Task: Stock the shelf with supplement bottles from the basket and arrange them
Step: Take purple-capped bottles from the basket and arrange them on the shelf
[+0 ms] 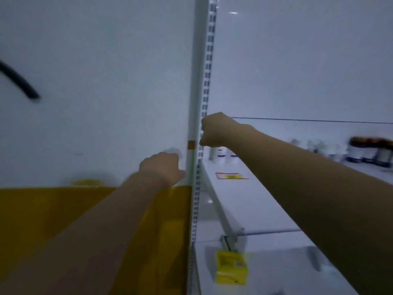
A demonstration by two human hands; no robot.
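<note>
— How is the left side taken up?

— A black cable (19,81) is seen at the far left against a white panel (95,81), with a yellow panel (53,220) below it. The left arm is stretched forward and up across the yellow panel. The left hand (162,169) is shown from the back, just beside the slotted upright (207,60). Its fingers are bent away from the camera. Whether anything is held cannot be told, as only a pale blur is seen past the knuckles.

— And the right arm?

— It is extended from the lower right, over the shelf (244,201). The right hand (217,129) is held higher than the left, close against the upright's right face, with the wrist bent down. The fingers are curled under like a fist. Blurred pale shapes (221,153) lie just beneath it, and a grip on them cannot be confirmed.

— Where are the supplement bottles?

— A row of dark-capped bottles (371,150) is set at the back of the shelf, far right, well apart from both hands. Fainter pale bottles are made out to their left.

— What edges and room are noted?

— The hands are divided by the upright. The shelf's left edge is bordered by a slanted bracket. A broad bare stretch is left between the right hand and the bottles, marked only by a red-edged label (230,176). A yellow tag (231,267) is hung at the front edge.
</note>
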